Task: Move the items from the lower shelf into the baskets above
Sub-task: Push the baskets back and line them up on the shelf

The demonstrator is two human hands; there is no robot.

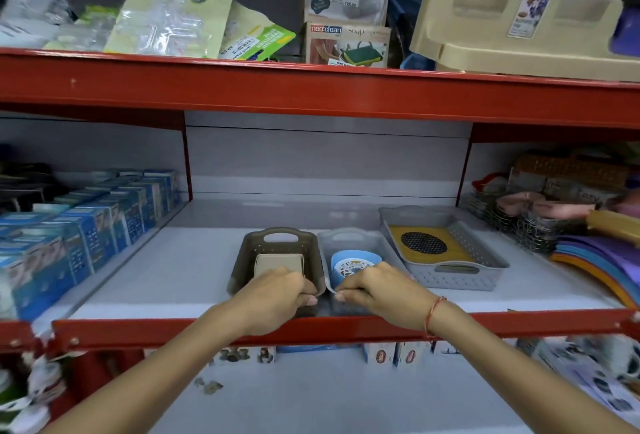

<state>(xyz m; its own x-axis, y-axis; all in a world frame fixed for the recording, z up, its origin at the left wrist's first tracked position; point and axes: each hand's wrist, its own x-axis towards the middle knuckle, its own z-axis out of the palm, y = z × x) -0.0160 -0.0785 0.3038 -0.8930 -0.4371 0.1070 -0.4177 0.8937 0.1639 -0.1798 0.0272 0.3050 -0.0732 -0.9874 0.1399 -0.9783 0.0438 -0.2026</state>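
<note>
bare shelf (156, 274) left of the brown basket (249, 253); blue boxes (86, 225) wall the far left.

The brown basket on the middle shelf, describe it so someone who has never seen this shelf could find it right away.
On the white middle shelf, three baskets sit in a row near the front edge. The brown basket is the leftmost, touching the small grey basket, and the left hand grips its front rim. It alone is dark and translucent, and it holds a beige box.
</note>
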